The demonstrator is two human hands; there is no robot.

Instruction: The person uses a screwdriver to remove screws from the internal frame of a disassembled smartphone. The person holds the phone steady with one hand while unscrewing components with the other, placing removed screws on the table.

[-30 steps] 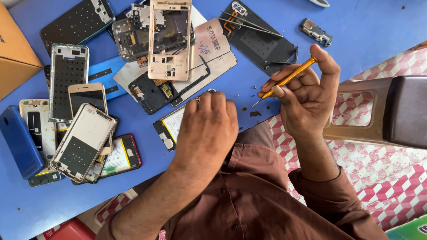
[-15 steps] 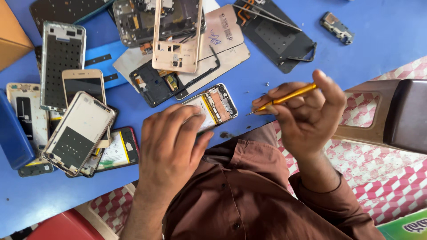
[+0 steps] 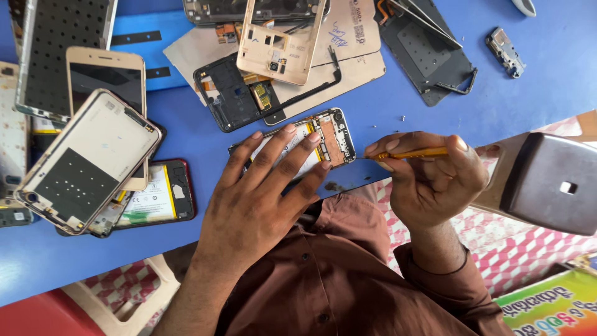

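Opened smartphone (image 3: 297, 144): back cover off, battery and circuit board exposed; laid flat near the blue table (image 3: 398, 124) edge, directly under the fingers of the left hand (image 3: 264, 193), its board end just left of the right hand (image 3: 429, 177).

Left hand: pressed palm-down, fingers spread wide across the phone's battery area; nothing gripped.

Right hand: closed around a yellow-handled screwdriver (image 3: 413, 153), pinched between thumb and fingers; the tip is pointed toward the phone's board end, whether touching cannot be told.

Beyond the left fingertips: a black phone frame (image 3: 231, 94), a gold rear housing (image 3: 283, 40) laid over beige sheets (image 3: 348, 56).

Beyond the right hand: a dark back panel (image 3: 429, 53) and a small loose module (image 3: 505, 51), well apart from the fingers.

Left of the left hand: a red-edged phone with battery showing (image 3: 158, 194), a gold phone lying face-down (image 3: 87, 162), a gold-fronted handset (image 3: 106, 78), a perforated metal frame (image 3: 59, 50).

Right of the right hand: a brown stool (image 3: 547, 180), off the table.

Below both hands: a brown buttoned shirt (image 3: 336, 280).
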